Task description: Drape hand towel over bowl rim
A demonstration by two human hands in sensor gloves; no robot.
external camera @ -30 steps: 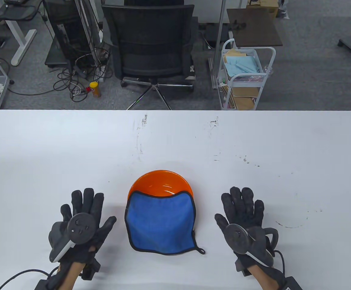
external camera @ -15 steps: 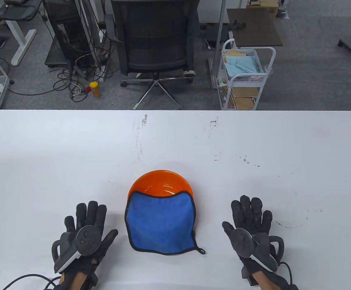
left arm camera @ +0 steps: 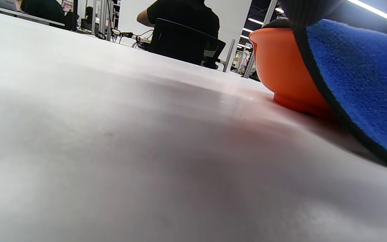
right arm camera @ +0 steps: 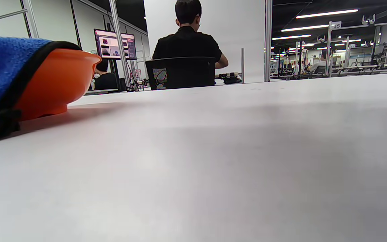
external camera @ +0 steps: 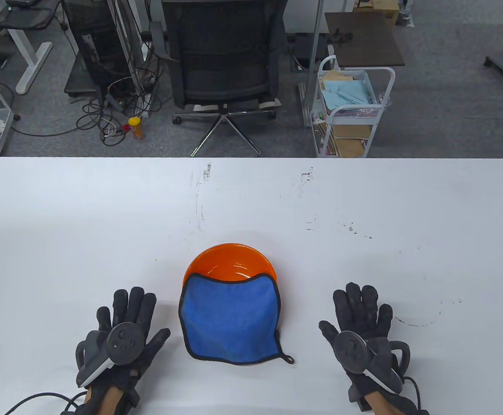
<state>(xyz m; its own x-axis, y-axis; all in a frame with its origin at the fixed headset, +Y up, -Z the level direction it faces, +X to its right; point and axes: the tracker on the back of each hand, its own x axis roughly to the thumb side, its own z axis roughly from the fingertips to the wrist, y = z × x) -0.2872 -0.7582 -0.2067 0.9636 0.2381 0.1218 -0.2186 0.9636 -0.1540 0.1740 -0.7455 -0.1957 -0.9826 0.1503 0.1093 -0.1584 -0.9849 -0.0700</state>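
An orange bowl (external camera: 229,261) stands on the white table (external camera: 363,207) near the front middle. A blue hand towel with black trim (external camera: 229,320) hangs over the bowl's near rim and reaches down onto the table. My left hand (external camera: 130,320) lies flat and empty on the table, left of the towel. My right hand (external camera: 359,315) lies flat and empty to its right. The left wrist view shows the bowl (left arm camera: 281,70) and towel (left arm camera: 364,84) from the side. The right wrist view shows the bowl (right arm camera: 55,80) and towel (right arm camera: 2,70) at its left edge.
A black office chair (external camera: 223,65) and a white cart (external camera: 350,108) stand on the floor beyond the table's far edge. Scuff marks dot the table top. A person in black (right arm camera: 188,37) sits at a far desk.
Both hands have slid back toward the table's near edge, away from the bowl, staying flat. The bowl and towel have not moved. The chair behind the table has turned and shifted right.
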